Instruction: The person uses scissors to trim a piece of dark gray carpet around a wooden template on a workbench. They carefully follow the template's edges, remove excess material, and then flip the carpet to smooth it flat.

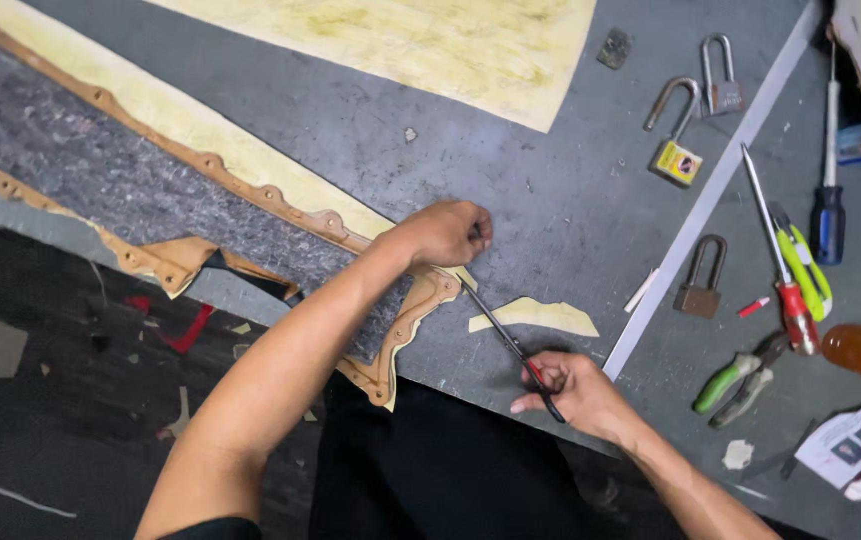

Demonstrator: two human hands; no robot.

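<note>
Grey felt panel [150, 200] pinned flat by our left hand [445, 232] so edge stays put; right hand [575, 390], well apart, grips scissors [510, 345] trimming yellow paper [535, 316].

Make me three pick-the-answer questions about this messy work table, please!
1. Where is the cut-off yellow scrap?
A. beside the scissors
B. on the floor
C. under a padlock

2. How many padlocks lie on the table?
A. one
B. three
C. five

3. How is the right hand using the scissors?
A. not touching them
B. gripping the handles
C. holding the blade tips

Answers: 1 A, the scrap lies just right of the blades. 2 B, two lie upper right, one by the metal strip. 3 B, fingers wrap the handles while the left hand presses the felt panel.
</note>
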